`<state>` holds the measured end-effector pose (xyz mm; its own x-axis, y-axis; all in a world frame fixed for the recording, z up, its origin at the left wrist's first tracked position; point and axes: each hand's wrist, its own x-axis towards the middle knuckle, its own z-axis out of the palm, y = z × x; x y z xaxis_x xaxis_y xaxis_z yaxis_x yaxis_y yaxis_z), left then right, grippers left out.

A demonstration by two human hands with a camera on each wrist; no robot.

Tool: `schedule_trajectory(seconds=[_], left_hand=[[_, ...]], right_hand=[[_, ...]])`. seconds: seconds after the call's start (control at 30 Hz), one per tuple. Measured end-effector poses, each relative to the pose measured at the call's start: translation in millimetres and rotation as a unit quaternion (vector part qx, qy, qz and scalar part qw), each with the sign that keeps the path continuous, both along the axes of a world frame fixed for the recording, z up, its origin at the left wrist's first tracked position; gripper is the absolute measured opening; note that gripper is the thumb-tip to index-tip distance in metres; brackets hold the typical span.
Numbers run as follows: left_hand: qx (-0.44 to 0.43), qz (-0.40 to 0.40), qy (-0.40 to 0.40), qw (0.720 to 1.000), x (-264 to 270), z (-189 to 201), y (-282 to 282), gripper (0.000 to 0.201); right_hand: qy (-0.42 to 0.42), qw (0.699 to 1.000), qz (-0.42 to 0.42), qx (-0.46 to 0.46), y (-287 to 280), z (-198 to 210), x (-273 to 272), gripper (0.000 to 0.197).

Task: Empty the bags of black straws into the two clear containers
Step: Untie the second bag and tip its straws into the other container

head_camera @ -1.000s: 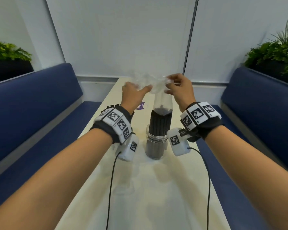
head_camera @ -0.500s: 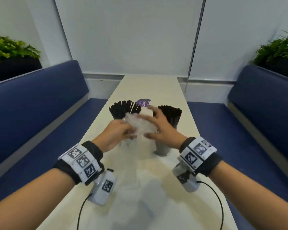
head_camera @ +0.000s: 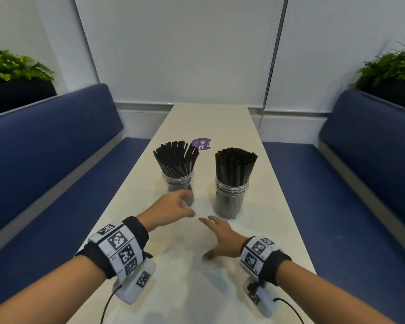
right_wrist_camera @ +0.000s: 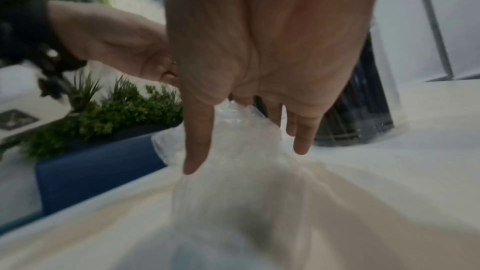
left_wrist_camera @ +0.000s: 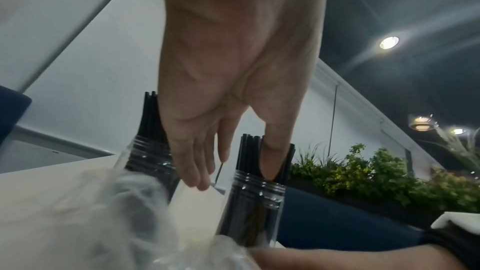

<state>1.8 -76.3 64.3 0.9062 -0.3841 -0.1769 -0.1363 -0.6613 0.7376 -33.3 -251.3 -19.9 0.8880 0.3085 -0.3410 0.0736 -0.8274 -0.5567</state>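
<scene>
Two clear containers stand side by side on the table, the left container (head_camera: 178,184) with black straws (head_camera: 175,157) fanned out, the right container (head_camera: 230,197) with straws (head_camera: 235,166) packed upright. A crumpled empty clear bag (head_camera: 192,232) lies on the table just in front of them. My left hand (head_camera: 188,204) hovers by the left container's base with its fingers relaxed. My right hand (head_camera: 208,237) is spread flat over the bag (right_wrist_camera: 233,192), fingers straight. In the left wrist view my left hand (left_wrist_camera: 233,176) holds nothing, with the bag (left_wrist_camera: 103,213) below it.
The narrow cream table (head_camera: 208,122) runs to the white wall, with a purple sticker (head_camera: 201,144) behind the containers. Blue benches (head_camera: 56,160) (head_camera: 360,164) flank it on both sides. Green plants (head_camera: 9,69) sit behind each bench back.
Both hands came down from above the right container, crumpling the emptied bag between them. They have let it go on the table and spread apart.
</scene>
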Motion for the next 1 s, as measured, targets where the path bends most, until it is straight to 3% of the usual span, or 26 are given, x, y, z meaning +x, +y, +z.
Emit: schedule_trajectory(seconds=[0.1,0.17,0.27,0.33,0.43,0.57,0.7,0.8,1.0], left_hand=[[-0.077,0.012,-0.029,0.997,8.6,8.5,-13.8,0.059],[-0.128,0.01,-0.015,0.992,15.0,13.3,-22.8,0.063],[-0.146,-0.007,0.009,0.989,27.0,13.3,-37.8,0.076],[-0.14,-0.02,0.035,0.989,37.0,7.0,-51.9,0.093],[-0.123,-0.02,0.03,0.992,52.0,-2.8,-76.2,0.123],[-0.17,-0.037,0.024,0.984,71.0,-7.8,-103.1,0.142],[-0.184,-0.059,0.024,0.981,88.8,-10.5,-111.0,0.123],[-0.18,-0.065,0.026,0.981,99.2,-12.4,-112.2,0.122],[-0.228,-0.039,0.0,0.973,105.0,-12.5,-122.7,0.105]], right_hand=[[-0.044,0.997,-0.023,0.052,-14.6,25.3,1.8,0.105],[-0.111,0.986,-0.077,0.095,-30.8,43.3,1.6,0.097],[-0.248,0.928,-0.219,0.169,-58.0,63.2,6.1,0.085],[-0.292,0.887,-0.292,0.204,-73.3,70.6,19.1,0.095],[-0.247,0.867,-0.33,0.281,-83.6,82.2,45.0,0.116],[-0.158,0.881,-0.267,0.357,-77.4,96.2,66.5,0.127],[-0.136,0.887,-0.243,0.369,-73.7,95.2,79.6,0.127],[-0.135,0.882,-0.239,0.383,-74.0,90.5,84.3,0.123],[-0.163,0.852,-0.264,0.422,-66.4,88.3,94.6,0.086]])
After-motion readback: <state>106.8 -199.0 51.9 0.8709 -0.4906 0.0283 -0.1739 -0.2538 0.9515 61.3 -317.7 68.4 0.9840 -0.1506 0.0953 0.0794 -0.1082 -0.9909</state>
